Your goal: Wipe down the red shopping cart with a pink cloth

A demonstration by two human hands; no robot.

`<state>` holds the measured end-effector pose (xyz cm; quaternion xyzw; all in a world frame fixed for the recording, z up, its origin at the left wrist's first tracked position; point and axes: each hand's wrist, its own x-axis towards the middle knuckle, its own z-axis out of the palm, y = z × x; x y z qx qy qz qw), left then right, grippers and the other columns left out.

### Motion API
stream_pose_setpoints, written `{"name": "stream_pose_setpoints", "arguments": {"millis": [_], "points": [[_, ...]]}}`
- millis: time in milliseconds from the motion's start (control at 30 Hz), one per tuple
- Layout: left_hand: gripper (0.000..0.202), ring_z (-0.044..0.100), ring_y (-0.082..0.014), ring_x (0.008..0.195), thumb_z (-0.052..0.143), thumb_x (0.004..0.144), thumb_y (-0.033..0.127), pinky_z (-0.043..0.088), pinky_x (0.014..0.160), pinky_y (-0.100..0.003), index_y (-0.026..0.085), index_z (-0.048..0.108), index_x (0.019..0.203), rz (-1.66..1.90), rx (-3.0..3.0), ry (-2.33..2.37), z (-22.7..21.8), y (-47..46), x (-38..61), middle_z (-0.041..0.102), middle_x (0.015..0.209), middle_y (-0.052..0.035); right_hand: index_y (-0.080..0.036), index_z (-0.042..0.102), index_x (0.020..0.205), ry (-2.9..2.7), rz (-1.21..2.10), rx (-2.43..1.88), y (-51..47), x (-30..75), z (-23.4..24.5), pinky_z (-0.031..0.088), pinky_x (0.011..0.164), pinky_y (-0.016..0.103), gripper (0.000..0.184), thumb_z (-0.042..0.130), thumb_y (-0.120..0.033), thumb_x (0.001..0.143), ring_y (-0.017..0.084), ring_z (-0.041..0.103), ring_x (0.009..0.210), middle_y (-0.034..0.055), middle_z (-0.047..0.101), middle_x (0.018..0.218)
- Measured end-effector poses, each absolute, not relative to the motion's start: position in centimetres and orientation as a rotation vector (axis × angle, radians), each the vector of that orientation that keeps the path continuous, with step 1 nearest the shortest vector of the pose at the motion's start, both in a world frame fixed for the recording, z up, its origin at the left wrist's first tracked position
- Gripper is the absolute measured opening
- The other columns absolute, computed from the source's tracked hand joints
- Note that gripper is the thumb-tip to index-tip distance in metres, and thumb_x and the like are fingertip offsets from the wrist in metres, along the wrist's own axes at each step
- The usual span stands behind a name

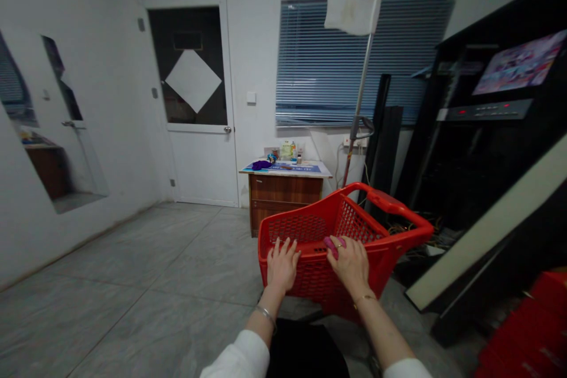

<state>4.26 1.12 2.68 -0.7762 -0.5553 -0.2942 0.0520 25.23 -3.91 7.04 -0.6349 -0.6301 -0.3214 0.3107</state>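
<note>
Red plastic shopping cart (312, 277) sits right in front of the person, side-on, push handle (394, 204) off to the right. Left hand (282, 266) is flat with fingers spread over the near rim, nothing in it — can't tell if it's actually pressing down. Right hand (352, 263) is curled around a bunched pink cloth (333, 245) at that same rim, fingers mostly closed on it.

Past the cart there's a wooden cabinet (286, 189) with a purple cloth (261, 165) and some small bottles (299, 158) on top; the cart hides its lower right part. A pole with a white flag (352, 12) stands behind the cart, in front of the window blinds (310, 71). Black rack (465, 159) with a lit screen (519, 64) on the right, white door (204, 165) back left.
</note>
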Motion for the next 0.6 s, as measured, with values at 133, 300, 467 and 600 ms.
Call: {"name": "stream_pose_setpoints", "arguments": {"millis": [133, 300, 467, 600], "points": [[0.042, 0.034, -0.0277, 0.145, 0.038, 0.102, 0.042, 0.034, 0.113, -0.05, 0.036, 0.052, 0.141, -0.902, -2.363, -1.693, 2.7, 1.1, 4.3, 0.052, 0.15, 0.001, -0.021, 0.07, 0.113, -1.494, -1.026, -1.723, -4.1, 31.9, 8.8, 0.034, 0.098, 0.04, 0.033, 0.053, -0.036, 0.089, 0.023, 0.051, 0.095, 0.0098, 0.064, 0.104], [0.042, 0.035, -0.0283, 0.145, 0.039, 0.101, 0.041, 0.034, 0.113, -0.05, 0.036, 0.052, 0.141, -0.914, -2.344, -1.699, 2.6, 1.1, 4.5, 0.052, 0.15, 0.0001, -0.017, 0.07, 0.109, -1.37, -1.072, -1.7, -3.8, 33.7, 9.1, 0.036, 0.099, 0.042, 0.032, 0.054, -0.035, 0.088, 0.023, 0.051, 0.095, 0.0112, 0.062, 0.101], [0.043, 0.034, -0.0282, 0.145, 0.039, 0.101, 0.041, 0.033, 0.113, -0.051, 0.036, 0.053, 0.141, -0.939, -2.339, -1.718, 2.4, 1.2, 4.6, 0.052, 0.15, -0.0002, -0.017, 0.069, 0.11, -1.442, -0.984, -1.692, -3.5, 28.2, 7.3, 0.037, 0.098, 0.043, 0.031, 0.053, -0.033, 0.089, 0.024, 0.05, 0.097, 0.0114, 0.062, 0.103], [0.043, 0.034, -0.0285, 0.145, 0.038, 0.101, 0.04, 0.033, 0.113, -0.051, 0.034, 0.052, 0.142, -0.935, -2.341, -1.713, 2.5, 1.1, 4.6, 0.051, 0.15, 0.0001, -0.018, 0.067, 0.111, -1.515, -0.852, -1.691, -3.1, 21.9, 5.7, 0.036, 0.098, 0.042, 0.029, 0.051, -0.033, 0.091, 0.024, 0.05, 0.097, 0.0111, 0.062, 0.102]]}}
